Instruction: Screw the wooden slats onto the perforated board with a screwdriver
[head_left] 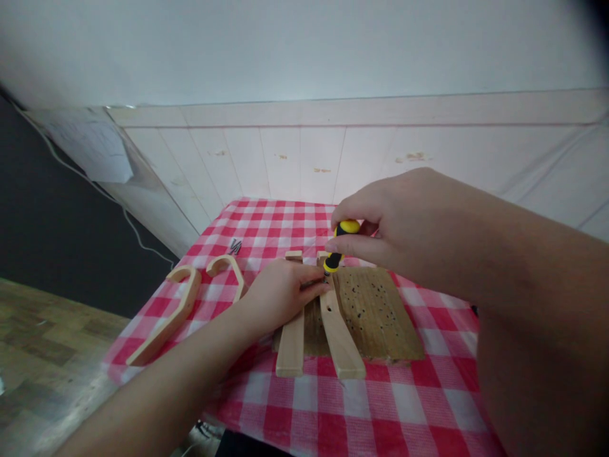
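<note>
My right hand (pixel 380 216) is wrapped round the handle of a yellow-and-black screwdriver (pixel 335 257). The screwdriver leans slightly, its tip down on the right-hand pale wooden piece (pixel 345 346), which has a dark hole in it. Thumb and forefinger of my left hand (pixel 280 289) close in around the screwdriver's tip; what they pinch there is too small to make out. Under my left palm and wrist lies a second pale wooden piece (pixel 291 349). Both wooden pieces rest across a brown wooden board (pixel 380 311) pitted with dark holes.
Two curved wooden hooks, an outer hook (pixel 174 317) and an inner hook (pixel 233 270), lie to the left. Several metal screws (pixel 235 246) sit behind them. A red-and-white checked cloth (pixel 266 222) covers the table, which stands against a white panelled wall (pixel 280 171).
</note>
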Motion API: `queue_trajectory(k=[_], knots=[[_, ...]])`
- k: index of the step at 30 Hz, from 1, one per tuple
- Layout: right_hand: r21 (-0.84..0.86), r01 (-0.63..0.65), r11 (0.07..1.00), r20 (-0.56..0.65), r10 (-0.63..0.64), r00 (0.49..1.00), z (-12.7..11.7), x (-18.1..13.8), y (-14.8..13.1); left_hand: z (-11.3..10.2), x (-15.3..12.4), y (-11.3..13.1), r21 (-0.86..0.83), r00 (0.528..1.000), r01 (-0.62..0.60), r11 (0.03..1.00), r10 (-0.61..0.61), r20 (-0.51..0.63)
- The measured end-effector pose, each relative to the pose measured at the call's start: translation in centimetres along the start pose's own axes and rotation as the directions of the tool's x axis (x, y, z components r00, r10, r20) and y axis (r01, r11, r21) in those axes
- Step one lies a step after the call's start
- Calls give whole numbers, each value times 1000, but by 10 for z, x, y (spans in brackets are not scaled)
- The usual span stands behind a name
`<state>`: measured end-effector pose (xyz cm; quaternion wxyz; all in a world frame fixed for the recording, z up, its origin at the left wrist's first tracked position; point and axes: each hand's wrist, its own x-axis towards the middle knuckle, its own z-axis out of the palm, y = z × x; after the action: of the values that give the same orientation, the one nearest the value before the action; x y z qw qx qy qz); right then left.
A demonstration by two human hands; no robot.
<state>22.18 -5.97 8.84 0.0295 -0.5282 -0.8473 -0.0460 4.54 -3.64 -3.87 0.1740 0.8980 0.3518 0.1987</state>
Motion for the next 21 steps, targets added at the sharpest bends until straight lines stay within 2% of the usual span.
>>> queue_trajectory(k=[4,7,10,12,14,19,21], knots=[[75,155,985,-63,-151,987,1,-4,0,0,2,0,17,1000,2,1000,-2,-5],[103,203,974,19,-206,978,-3,-8,-4,-1,3,2,51,999,36,998,-36,-8],[44,121,992,52,-123,991,-4,-7,-5,-1,5,3,70,999,46,996,-47,11],[-14,6,1000,-34,-7,999,-2,-3,-3,-2,5,4,88,998,49,995,-52,30],[-13,-42,999,-109,41,993,2,2,-1,-2,6,4,106,997,60,993,-64,37],[200,196,960,-117,-175,978,9,5,-3,-1,6,3,74,998,48,996,-51,29],[247,239,939,-134,-211,968,10,3,-2,-1,6,3,62,999,45,997,-46,1]])
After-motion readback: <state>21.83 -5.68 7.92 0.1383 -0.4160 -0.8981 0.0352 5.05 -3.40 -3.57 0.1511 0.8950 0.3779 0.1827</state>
